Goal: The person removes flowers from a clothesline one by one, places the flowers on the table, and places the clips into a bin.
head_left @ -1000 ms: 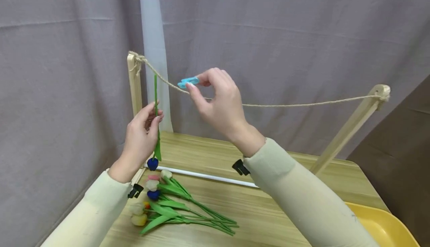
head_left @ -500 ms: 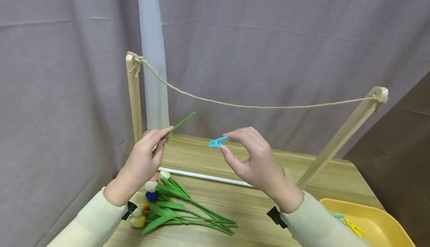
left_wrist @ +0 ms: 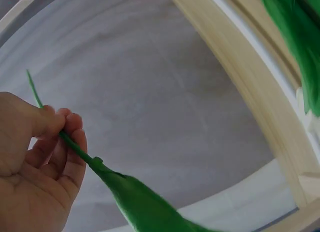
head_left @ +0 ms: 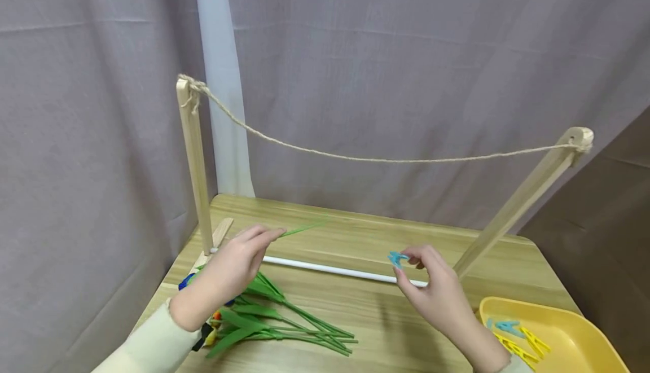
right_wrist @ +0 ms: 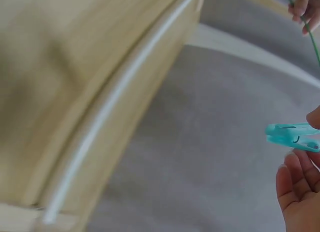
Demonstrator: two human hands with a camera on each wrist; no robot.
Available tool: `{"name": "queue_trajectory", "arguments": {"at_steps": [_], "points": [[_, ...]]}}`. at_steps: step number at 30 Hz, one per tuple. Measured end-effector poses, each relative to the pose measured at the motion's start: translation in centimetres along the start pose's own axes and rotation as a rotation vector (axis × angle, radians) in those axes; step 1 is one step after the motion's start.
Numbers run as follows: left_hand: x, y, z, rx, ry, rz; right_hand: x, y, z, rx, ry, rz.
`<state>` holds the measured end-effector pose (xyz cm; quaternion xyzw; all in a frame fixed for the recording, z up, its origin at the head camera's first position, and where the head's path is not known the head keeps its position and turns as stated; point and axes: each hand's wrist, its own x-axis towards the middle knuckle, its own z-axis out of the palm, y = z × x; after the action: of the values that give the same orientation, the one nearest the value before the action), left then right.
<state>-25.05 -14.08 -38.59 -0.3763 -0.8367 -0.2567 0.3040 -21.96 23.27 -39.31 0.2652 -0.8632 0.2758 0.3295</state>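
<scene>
My left hand [head_left: 238, 271] pinches the green stem [head_left: 303, 229] of an artificial tulip, low above the left side of the table. In the left wrist view, thumb and fingers close on the stem [left_wrist: 75, 146], with a broad leaf [left_wrist: 142, 199] beyond them. A blue flower head [head_left: 185, 281] shows behind the wrist in the head view. To the right, my right hand [head_left: 438, 289] holds a light-blue clothespin [head_left: 398, 259] between thumb and fingers, over the white rod. The right wrist view shows this clothespin [right_wrist: 291, 135] side-on.
A twine line [head_left: 315, 152] sags between a left wooden post [head_left: 195, 175] and a right one [head_left: 518, 206]. A white rod [head_left: 325, 268] joins them low down. Several tulips [head_left: 299, 328] lie on the table. A yellow tray [head_left: 584, 333] holds blue and yellow clothespins [head_left: 535, 342].
Both hands have come down from the twine, the right one also moving right with the clothespin. The tulip has tipped from upright, flower down, to a slant. More of the tray shows.
</scene>
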Motion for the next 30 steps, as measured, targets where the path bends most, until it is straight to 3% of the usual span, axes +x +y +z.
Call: {"name": "queue_trajectory", "arguments": {"at_steps": [4, 11, 16, 19, 24, 30], "points": [[-0.1, 0.5, 0.9, 0.027, -0.070, -0.007, -2.8, 1.6, -1.3, -0.063, 0.006, 0.061], [-0.9, 1.9, 3.3, 0.134, -0.190, -0.008, -7.7, 4.4, -4.3, -0.153, -0.010, 0.332], [-2.0, 3.1, 5.1, 0.186, -0.310, -0.003, -10.7, 6.3, -5.9, -0.244, 0.026, 0.448], [-2.2, 3.7, 6.2, 0.191, -0.391, -0.006, -12.0, 7.3, -6.7, -0.284, 0.060, 0.504], [-2.9, 4.4, 8.5, 0.212, -0.437, 0.035, -13.5, 8.8, -7.8, -0.314, 0.082, 0.579], [-4.4, 4.6, 10.9, 0.191, -0.478, 0.060, -14.3, 10.5, -8.8, -0.350, 0.003, 0.738]]}}
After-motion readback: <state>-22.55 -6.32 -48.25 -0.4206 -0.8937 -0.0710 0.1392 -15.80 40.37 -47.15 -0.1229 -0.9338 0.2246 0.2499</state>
